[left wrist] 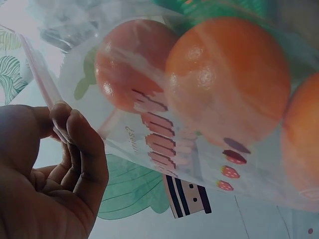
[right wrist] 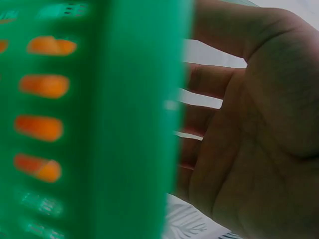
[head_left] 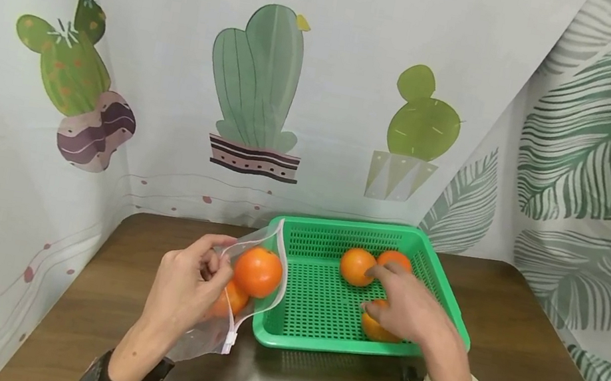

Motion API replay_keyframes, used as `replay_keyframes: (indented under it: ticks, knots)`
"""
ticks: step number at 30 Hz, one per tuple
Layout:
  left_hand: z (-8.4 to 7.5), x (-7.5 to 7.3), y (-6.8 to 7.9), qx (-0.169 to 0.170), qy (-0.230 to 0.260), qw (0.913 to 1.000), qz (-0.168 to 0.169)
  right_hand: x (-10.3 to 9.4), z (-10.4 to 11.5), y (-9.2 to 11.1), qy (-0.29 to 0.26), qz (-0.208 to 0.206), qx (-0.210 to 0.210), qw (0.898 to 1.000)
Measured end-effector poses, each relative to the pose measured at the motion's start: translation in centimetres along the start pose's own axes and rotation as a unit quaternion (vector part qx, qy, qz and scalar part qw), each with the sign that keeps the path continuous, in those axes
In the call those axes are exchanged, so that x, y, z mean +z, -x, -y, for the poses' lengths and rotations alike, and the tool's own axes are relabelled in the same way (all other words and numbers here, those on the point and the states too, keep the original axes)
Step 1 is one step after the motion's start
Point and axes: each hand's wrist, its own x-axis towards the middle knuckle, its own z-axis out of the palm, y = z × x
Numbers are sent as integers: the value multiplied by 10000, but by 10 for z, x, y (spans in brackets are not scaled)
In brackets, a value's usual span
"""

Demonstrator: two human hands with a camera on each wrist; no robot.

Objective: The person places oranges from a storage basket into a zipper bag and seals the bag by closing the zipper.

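My left hand (head_left: pixel 182 288) pinches the rim of a clear slider bag (head_left: pixel 195 344) at the basket's left end. An orange (head_left: pixel 259 272) lies near the bag's mouth, with others deeper inside; the left wrist view shows printed marks on the plastic. Over the right part of a green basket (head_left: pixel 328 346) reaches my right hand (head_left: pixel 413 306), its fingers spread among three oranges. One orange (head_left: pixel 356 266) sits just left of the fingertips, a second orange (head_left: pixel 396 259) behind them. The third orange (head_left: pixel 377 329) is partly hidden under the hand. In the right wrist view the basket wall (right wrist: pixel 139 119) covers the fingertips.
The basket stands on a brown wooden table (head_left: pixel 96 317) near its back edge. Behind hangs a white curtain (head_left: pixel 346 89) printed with cacti and leaves. The bag's white slider (head_left: pixel 229 342) hangs by the basket's front left corner.
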Motion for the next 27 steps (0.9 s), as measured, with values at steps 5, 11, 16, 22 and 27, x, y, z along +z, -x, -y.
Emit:
replay_keyframes:
  ticks: [5,11,16,22,27]
  knots:
    - [-2,0,0,-56,-51,10000,-26,4,-5,5,154,297,221,9992]
    - [-4,-1,0,-199,-149,9997,-5,11,-13,9,266,492,281,9980]
    - [-5,0,0,-343,-144,9992,108,16,-18,11,245,646,412,9968]
    - [-7,4,-3,-485,-210,9984,223,19,-22,11,135,776,456,9959]
    - [-11,5,-9,-566,-423,9973,188,20,-23,9,100,864,440,9952]
